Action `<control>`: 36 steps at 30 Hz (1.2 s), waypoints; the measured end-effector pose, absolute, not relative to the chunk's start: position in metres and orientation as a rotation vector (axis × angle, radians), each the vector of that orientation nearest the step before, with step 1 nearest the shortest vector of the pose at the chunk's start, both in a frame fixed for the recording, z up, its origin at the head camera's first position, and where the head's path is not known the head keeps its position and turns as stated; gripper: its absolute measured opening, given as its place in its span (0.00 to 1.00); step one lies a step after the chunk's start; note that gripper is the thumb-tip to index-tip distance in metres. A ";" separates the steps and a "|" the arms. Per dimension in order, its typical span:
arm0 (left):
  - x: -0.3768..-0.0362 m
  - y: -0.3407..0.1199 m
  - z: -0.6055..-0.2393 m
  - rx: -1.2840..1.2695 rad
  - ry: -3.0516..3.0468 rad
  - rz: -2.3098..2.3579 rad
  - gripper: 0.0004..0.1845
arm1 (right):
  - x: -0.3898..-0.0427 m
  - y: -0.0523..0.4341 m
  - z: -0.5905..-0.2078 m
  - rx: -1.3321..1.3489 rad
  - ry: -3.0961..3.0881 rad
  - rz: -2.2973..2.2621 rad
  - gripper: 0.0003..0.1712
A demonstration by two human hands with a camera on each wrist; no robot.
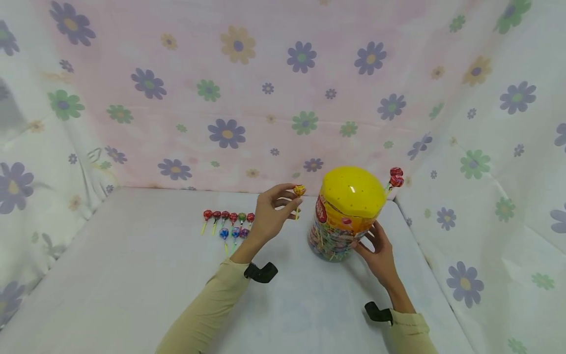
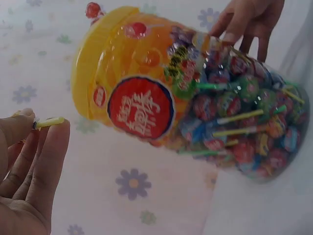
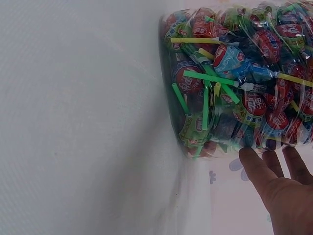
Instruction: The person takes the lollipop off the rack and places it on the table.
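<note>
On the white tabletop, right of centre, a lollipop tub [image 1: 347, 216] is standing upright — clear plastic body packed with wrapped lollipops, yellow domed lid [image 1: 353, 191] dotted with small holes, presumably sockets for display sticks. Two red lollipops [image 1: 395, 177] are sticking up at the lid's far right edge, their sticks seemingly seated in such holes.

Item, right hand [image 1: 380, 250]: resting against the tub's near right side with fingers fairly straight and spread, pressing rather than gripping; it looks to be steadying the tub so that it does not shift. The right wrist view is showing the fingertips [image 3: 254, 159] touching the clear wall low down.

Item, left hand [image 1: 271, 214]: raised just left of the lid, pinching a yellow-wrapped lollipop [image 1: 299, 190] by its stick between thumb and forefinger, head uppermost, other fingers loosely curled. The left wrist view is showing the pale stick [image 2: 49, 122] nipped at the fingertips, the grip leaving most of the stick free below the head.

Item, loose lollipops [image 1: 227, 221]: lying flat on the table left of the left hand, well apart from the tub — a back row of reds with one green, a shorter front row of blues and purple, sticks pointing toward the person, apparently sorted by colour.

Surround: floral cloth [image 1: 265, 88] is hanging behind and at both sides.
</note>
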State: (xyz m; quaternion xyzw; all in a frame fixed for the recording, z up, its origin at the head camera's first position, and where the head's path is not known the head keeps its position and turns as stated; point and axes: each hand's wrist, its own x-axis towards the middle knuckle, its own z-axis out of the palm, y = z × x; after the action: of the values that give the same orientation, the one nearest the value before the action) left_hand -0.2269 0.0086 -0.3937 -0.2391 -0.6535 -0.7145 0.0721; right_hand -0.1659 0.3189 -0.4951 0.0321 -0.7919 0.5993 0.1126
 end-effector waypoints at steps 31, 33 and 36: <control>-0.223 -0.160 -0.515 0.114 -2.487 -1.704 0.20 | -0.164 0.318 -0.493 0.078 -2.328 1.741 0.50; -0.224 -0.162 -0.516 0.126 -2.512 -1.681 0.20 | -0.164 0.317 -0.493 0.071 -2.334 1.735 0.49; -0.228 -0.163 -0.519 0.131 -2.538 -1.658 0.19 | -0.163 0.316 -0.492 0.058 -2.341 1.738 0.49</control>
State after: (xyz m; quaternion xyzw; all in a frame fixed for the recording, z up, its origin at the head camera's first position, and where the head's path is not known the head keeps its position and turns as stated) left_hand -0.2275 -0.1634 -0.5185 0.0432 -0.8352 -0.5456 0.0537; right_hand -0.1630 0.3156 -0.4922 0.0197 -0.7976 0.5923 0.1126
